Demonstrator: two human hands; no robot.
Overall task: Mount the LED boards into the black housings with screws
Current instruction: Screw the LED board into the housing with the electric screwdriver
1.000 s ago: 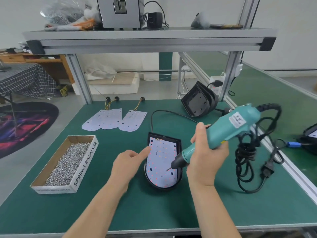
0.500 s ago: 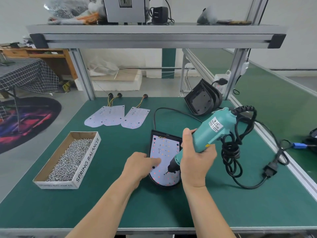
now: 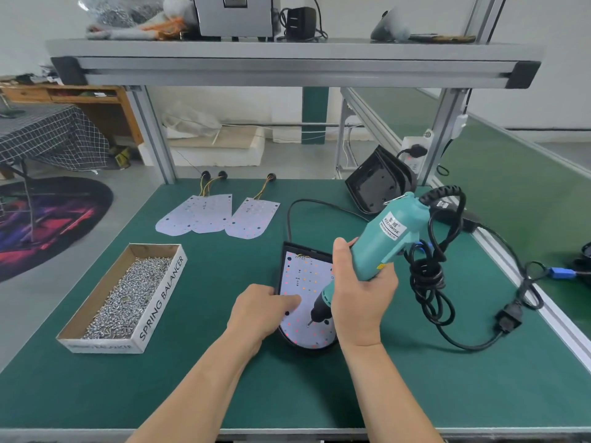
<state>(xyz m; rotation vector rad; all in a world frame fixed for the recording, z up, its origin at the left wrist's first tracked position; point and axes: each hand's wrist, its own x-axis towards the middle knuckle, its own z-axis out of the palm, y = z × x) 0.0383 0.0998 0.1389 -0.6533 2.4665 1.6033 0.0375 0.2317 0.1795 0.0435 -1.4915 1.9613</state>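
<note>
A black housing [image 3: 285,339] lies flat on the green table with a white LED board [image 3: 305,278] seated in it. My left hand [image 3: 260,310] rests on the board's left side, a finger pressing down on it. My right hand [image 3: 359,294] grips a teal electric screwdriver [image 3: 388,239], tilted, its bit tip down on the board's lower part [image 3: 309,323]. Three loose LED boards [image 3: 217,215] with wires lie at the back left. A stack of black housings [image 3: 374,187] leans at the back right.
An open cardboard box of screws [image 3: 128,298] stands at the left. The screwdriver's black cable [image 3: 428,279] coils to the right, its plug [image 3: 508,319] lying on the table. A metal frame post [image 3: 443,135] and shelf [image 3: 287,63] rise behind.
My left hand has slid right onto the board and presses it. My right hand has brought the screwdriver in and down, its bit now meeting the board's lower part.
</note>
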